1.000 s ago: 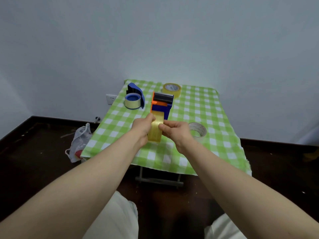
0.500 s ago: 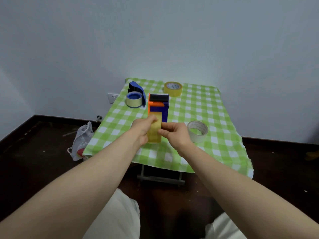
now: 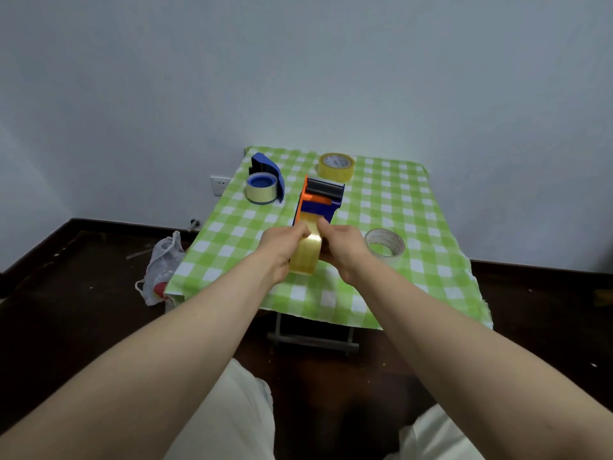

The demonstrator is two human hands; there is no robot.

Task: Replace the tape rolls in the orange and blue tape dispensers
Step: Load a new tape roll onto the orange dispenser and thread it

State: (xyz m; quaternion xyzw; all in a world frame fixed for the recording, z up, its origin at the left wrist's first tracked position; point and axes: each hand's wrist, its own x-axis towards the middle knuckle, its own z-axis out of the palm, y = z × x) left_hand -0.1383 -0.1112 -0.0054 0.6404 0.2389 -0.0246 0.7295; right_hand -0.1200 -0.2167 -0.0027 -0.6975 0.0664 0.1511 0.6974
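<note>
The orange and blue tape dispenser (image 3: 320, 200) is held up over the table, its black roller pointing away from me. A yellowish tape roll (image 3: 305, 254) sits in its near end. My left hand (image 3: 283, 247) grips the roll's left side and my right hand (image 3: 343, 249) grips its right side, thumbs meeting on top. A blue dispenser (image 3: 265, 169) with a tape roll on a blue core (image 3: 261, 190) rests at the back left. A full yellow roll (image 3: 336, 166) lies at the back. A nearly used-up clear roll (image 3: 384, 246) lies right of my right hand.
The small folding table (image 3: 398, 207) carries a green and white checked cloth and stands against a pale wall. A plastic bag (image 3: 162, 267) lies on the dark floor by the left front corner. A wall socket (image 3: 219, 184) is behind the table's left edge.
The dispenser with its roll has tilted a little more away from me and shifted slightly; my thumbs have moved up onto the top of the roll. Things on the table have not moved.
</note>
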